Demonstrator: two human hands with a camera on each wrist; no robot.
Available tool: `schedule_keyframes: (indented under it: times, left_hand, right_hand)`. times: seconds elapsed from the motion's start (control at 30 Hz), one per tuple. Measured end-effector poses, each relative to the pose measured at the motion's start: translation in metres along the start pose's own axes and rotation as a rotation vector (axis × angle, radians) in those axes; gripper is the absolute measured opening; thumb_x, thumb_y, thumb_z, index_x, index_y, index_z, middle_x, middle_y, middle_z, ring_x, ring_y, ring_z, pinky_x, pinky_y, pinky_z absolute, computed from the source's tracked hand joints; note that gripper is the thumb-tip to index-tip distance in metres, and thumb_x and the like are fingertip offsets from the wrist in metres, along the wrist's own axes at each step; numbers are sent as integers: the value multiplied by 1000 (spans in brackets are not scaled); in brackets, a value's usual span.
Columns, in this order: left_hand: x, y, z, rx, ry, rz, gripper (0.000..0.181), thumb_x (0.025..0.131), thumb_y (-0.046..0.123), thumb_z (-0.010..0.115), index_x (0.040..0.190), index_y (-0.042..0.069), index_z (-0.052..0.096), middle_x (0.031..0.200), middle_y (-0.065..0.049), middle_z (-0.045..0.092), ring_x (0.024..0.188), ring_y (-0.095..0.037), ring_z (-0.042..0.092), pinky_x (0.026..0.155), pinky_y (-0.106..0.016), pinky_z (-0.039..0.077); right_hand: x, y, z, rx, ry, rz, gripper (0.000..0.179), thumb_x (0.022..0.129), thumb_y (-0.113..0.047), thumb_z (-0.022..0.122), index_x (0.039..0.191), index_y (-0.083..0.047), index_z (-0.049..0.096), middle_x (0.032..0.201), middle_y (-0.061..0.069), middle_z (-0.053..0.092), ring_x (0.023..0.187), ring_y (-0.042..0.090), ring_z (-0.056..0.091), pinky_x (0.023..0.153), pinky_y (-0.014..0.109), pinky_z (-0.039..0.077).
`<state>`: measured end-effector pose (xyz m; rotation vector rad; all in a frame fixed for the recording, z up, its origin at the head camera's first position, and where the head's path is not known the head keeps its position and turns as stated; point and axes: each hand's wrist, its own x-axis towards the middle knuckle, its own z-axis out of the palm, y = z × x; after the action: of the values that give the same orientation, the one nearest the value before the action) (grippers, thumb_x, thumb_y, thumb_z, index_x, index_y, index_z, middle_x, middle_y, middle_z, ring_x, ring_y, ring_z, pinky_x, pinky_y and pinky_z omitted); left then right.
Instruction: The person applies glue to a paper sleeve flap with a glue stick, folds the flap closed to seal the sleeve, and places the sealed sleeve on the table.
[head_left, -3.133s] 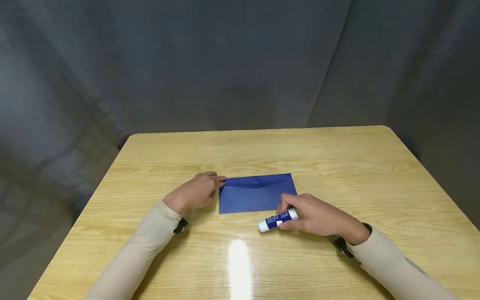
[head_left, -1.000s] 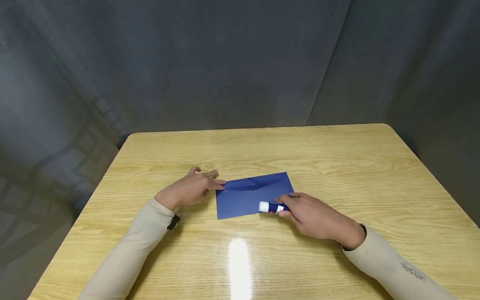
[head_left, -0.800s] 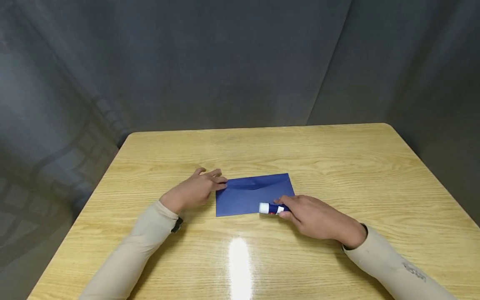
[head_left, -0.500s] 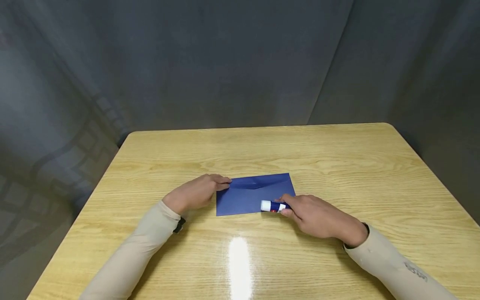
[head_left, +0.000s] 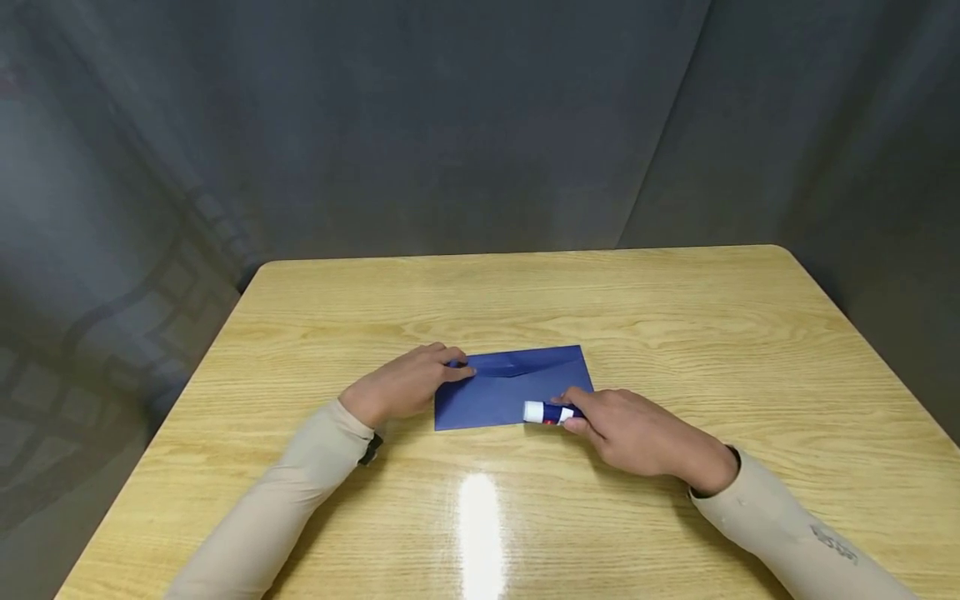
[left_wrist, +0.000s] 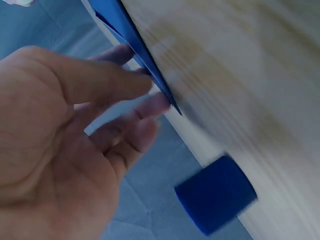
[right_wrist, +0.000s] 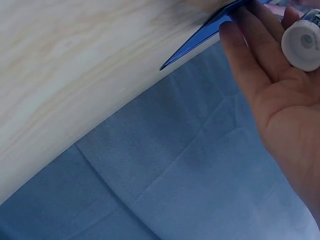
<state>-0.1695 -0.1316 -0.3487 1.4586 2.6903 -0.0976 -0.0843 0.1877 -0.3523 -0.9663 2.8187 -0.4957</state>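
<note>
A dark blue envelope (head_left: 487, 406) lies on the table with its flap side up and the flap along the far edge. My left hand (head_left: 408, 382) is at the envelope's upper left corner, its thumb over the flap and its index finger bent at the top edge. In the left wrist view the envelope (left_wrist: 145, 55) shows nearly edge-on at the fingertips. My right hand (head_left: 637, 429) grips a glue stick (head_left: 551, 413), blue with white ends, over the envelope's lower right part. One round white end of the glue stick (right_wrist: 302, 47) faces the right wrist camera.
The light wooden table (head_left: 675, 308) has rounded far corners, with grey curtain (head_left: 465, 125) behind and beside it. A dark blue block-like shape (left_wrist: 215, 195) shows low in the left wrist view.
My left hand has moved right along the envelope's top edge, and its thumb has come over the flap. Over three seconds my right hand has brought the glue stick from below the envelope onto it.
</note>
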Motion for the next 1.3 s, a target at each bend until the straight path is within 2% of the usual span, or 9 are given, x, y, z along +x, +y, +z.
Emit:
schedule_keyframes:
  times: [0.13,0.37,0.67,0.8,0.93,1.1,1.3]
  left_hand:
    - [6,3,-1,47,-4,5,57,89,-10,58,141,14,58,140,-8,56,120,-27,57,107,-40,46]
    - [12,6,-1,75,-59,-28,60,90,-8,57,144,17,55,149,-5,51,129,-27,53,110,-39,44]
    - [23,11,-1,67,-63,9,57,91,-4,61,145,14,54,148,-6,51,133,-26,50,112,-40,42]
    - [29,15,-1,62,-78,16,55,94,-2,58,146,14,52,152,-5,48,139,-25,46,115,-40,39]
    - [35,18,-2,50,-79,14,55,95,-1,57,147,15,51,153,-4,47,139,-25,46,117,-40,38]
    - [45,20,-2,81,-65,30,56,95,0,56,147,20,51,151,-2,49,129,-24,52,111,-38,43]
    - [60,26,-5,70,-98,8,60,94,-1,55,149,24,48,156,2,44,123,-26,55,106,-39,45]
  right_hand:
    - [-1,1,0,3,-1,17,33,106,-37,43,124,-15,58,107,-1,71,80,2,60,69,28,49]
    - [-2,1,1,-4,2,24,32,106,-37,44,123,-15,59,104,-1,71,78,2,60,67,28,49]
    - [-2,3,2,-10,2,15,32,106,-37,44,124,-14,58,105,1,71,82,6,64,68,29,50]
    - [-2,3,1,-1,-15,5,33,107,-36,42,125,-14,57,120,5,71,96,17,70,76,36,55]
    - [-2,4,0,13,-34,-11,33,107,-36,39,125,-14,56,135,7,65,113,25,68,87,44,56]
    - [-1,5,0,5,-48,-16,37,107,-38,38,129,-13,55,136,6,64,113,24,68,88,43,55]
    - [-1,5,-1,1,-61,-16,39,107,-38,39,133,-12,54,134,4,65,108,20,69,86,42,55]
